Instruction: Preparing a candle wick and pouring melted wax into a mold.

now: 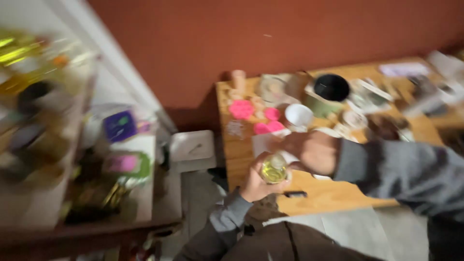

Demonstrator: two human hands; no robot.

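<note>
The picture is heavily blurred by motion. My left hand (255, 182) is wrapped around a small clear glass jar of yellowish liquid (274, 170), held above the near edge of a wooden table (328, 193). Just to its right, my right hand (309, 151) hovers over the jar's top with fingers curled; whether it grips the lid cannot be made out. Both arms wear grey sleeves.
Pink moulds (241, 109), a white cup (298, 116), a black bowl (331, 87) and several blurred items crowd the table's far side. A small dark object (295, 194) lies near the front edge. Cluttered shelves (58, 145) stand at left; a white stool (192, 146) sits on the floor.
</note>
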